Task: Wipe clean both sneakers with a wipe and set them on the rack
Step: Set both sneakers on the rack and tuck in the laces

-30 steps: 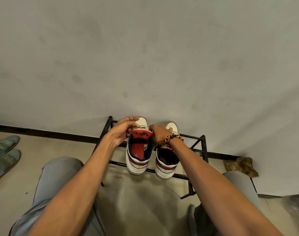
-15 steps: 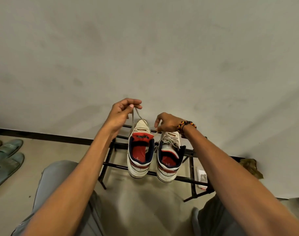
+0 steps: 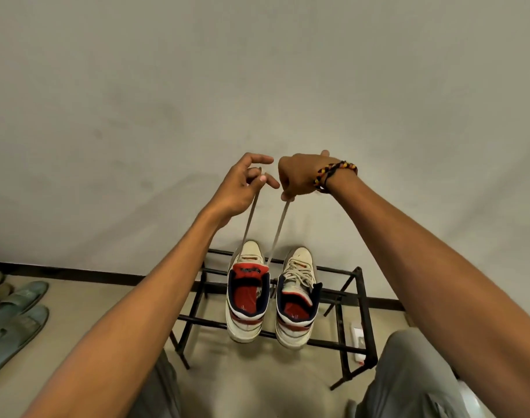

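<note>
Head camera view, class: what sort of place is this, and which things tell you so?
Probably a home entryway or shoe corner: a black metal shoe rack against a bare wall, two sneakers on it, and green slippers on the floor.

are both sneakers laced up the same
No: the right sneaker has its laces criss-crossed in place, while the left sneaker has two lace ends pulled up taut, one in the left hand, one in the right hand.

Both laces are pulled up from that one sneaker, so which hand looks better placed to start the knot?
Probably the left hand: its fingers look freer above the left sneaker, while the right hand is a closed pinch.
</note>
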